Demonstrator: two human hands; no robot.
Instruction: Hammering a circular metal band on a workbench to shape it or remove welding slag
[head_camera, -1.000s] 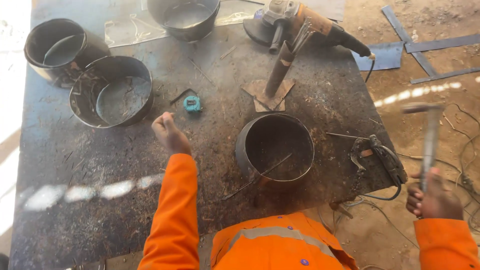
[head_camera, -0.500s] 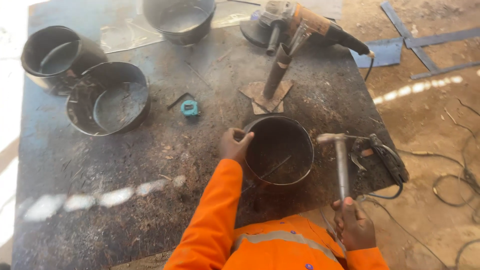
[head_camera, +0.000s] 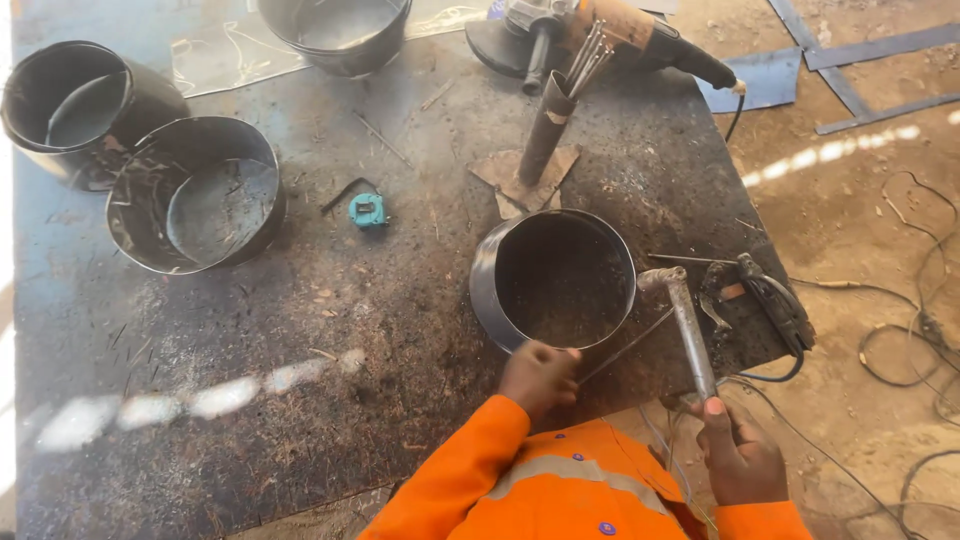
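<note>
While closed on hammer (head_camera: 684, 330), right grip (head_camera: 738, 452); left grip (head_camera: 540, 377) at ring (head_camera: 553, 280).

The left hand (head_camera: 540, 375) rests at the near rim of a dark metal ring (head_camera: 553, 280) standing on the worn metal table (head_camera: 300, 330), fingers closed on a thin rod (head_camera: 625, 348). The right hand (head_camera: 738, 455) grips the handle of a hammer (head_camera: 685, 325), whose head sits just beside the ring's right wall. Farther back lie a small teal tape measure (head_camera: 367, 210), two more rings (head_camera: 195, 195) and an angle grinder (head_camera: 600, 30).
</note>
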